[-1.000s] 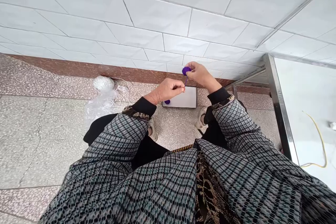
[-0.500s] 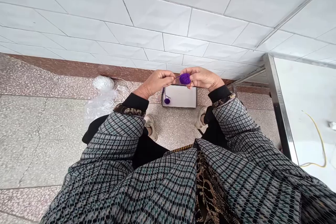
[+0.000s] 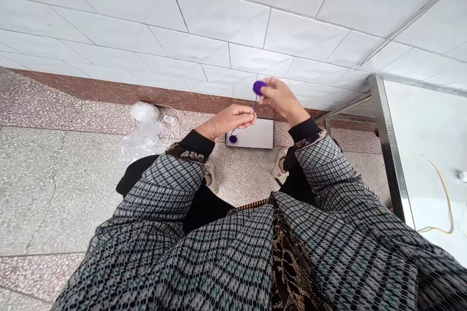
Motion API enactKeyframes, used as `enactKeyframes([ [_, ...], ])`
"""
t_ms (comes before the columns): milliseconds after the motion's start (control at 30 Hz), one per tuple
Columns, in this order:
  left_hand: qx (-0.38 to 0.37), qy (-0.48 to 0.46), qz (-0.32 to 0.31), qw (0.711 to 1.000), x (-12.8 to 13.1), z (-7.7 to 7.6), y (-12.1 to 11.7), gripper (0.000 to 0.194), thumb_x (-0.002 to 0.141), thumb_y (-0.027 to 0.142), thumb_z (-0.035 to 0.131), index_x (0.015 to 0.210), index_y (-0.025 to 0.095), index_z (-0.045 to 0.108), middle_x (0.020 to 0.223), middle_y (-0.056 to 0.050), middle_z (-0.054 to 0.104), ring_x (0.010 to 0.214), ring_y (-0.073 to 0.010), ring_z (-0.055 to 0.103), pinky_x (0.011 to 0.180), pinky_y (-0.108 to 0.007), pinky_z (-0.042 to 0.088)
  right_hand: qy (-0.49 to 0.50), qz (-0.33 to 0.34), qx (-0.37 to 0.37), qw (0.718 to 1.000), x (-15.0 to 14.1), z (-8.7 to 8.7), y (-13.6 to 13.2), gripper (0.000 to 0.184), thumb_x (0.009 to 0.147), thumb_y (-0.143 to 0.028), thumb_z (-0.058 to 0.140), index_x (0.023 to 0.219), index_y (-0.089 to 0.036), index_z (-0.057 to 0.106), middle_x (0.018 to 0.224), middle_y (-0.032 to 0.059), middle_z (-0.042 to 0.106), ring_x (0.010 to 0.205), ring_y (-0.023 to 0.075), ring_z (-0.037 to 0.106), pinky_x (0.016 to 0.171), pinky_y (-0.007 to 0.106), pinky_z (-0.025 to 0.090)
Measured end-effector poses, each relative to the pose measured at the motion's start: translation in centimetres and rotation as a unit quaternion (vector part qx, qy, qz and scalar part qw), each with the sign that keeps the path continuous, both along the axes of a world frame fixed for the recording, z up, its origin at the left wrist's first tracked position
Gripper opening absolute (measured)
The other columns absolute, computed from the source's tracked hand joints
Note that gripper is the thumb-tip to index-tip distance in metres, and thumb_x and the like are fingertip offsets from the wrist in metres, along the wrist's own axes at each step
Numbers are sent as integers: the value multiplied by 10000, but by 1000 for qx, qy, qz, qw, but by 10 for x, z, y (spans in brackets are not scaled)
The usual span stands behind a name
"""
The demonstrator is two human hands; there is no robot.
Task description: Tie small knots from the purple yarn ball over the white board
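Note:
A small ball of purple yarn [image 3: 259, 88] is pinched in the fingers of my right hand [image 3: 280, 98], raised in front of the wall's foot. From it a purple strand [image 3: 255, 103] runs down to my left hand [image 3: 235, 120], whose thumb and fingers close on it. The strand comes out below my left hand and leads to a smaller purple yarn ball [image 3: 233, 139]. That one lies in the left part of a shallow white box with dark edges [image 3: 260, 135] on the floor. My left hand hides the box's upper left corner.
On the floor at left sit a white ball of cord [image 3: 144, 112], loose white cord [image 3: 172, 120] and a clear plastic bag [image 3: 140, 142]. A metal-framed white table [image 3: 430, 141] stands at right with a yellow cord [image 3: 445, 189] on it. The tiled wall [image 3: 204, 43] rises ahead.
My right hand has lifted the purple yarn ball up and away from my left hand. My left hand has shifted right and slightly down, and the strand between them now stands nearly upright.

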State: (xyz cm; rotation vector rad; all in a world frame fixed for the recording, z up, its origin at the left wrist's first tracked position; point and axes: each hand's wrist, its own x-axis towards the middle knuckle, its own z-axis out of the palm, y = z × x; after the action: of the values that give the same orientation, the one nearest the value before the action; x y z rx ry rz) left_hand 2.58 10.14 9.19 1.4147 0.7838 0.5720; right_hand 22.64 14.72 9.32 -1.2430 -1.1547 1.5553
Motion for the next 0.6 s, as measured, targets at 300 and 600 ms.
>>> enactKeyframes([
  [300,83,66,122,987,-16,11,15,189,888,224,607,708,175,641,622,34,485,593,-110,409,638,-260,360,105,268,-48,956,15,5,-14,349,774,-232,879,1028,-174,648,878,3,714,622,88,608,600,232,552],
  [600,174,147,36,973,-4,-1,1,187,876,226,616,737,171,730,629,35,589,612,-118,472,675,-268,375,61,15,16,998,-7,-5,-9,244,887,-178,813,962,-214,584,731,-47,627,597,75,569,563,168,507],
])
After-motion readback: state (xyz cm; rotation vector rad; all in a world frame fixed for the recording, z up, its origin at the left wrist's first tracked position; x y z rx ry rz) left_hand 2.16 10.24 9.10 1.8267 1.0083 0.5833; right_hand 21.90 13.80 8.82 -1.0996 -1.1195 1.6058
